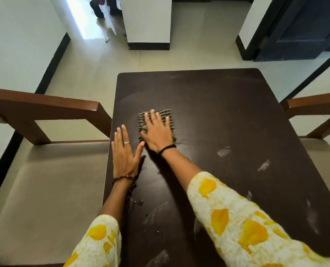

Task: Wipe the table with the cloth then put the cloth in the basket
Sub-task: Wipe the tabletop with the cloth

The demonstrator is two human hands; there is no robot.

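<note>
A dark brown table (218, 105) fills the middle of the view. A grey checked cloth (165, 113) lies flat on it, left of centre. My right hand (157, 132) presses down on the cloth with fingers spread, covering most of it. My left hand (124, 153) lies flat and open on the table near its left edge, just beside the cloth, holding nothing. Pale smears and crumbs (224, 151) show on the table's right and near side. No basket is in view.
A wooden armchair with a beige seat (44, 189) stands against the table's left side, another chair (318, 132) at the right. Beyond the table are a tiled floor, a white pillar (147, 22), a dark door (304, 27), and a person's feet (102, 6) far back.
</note>
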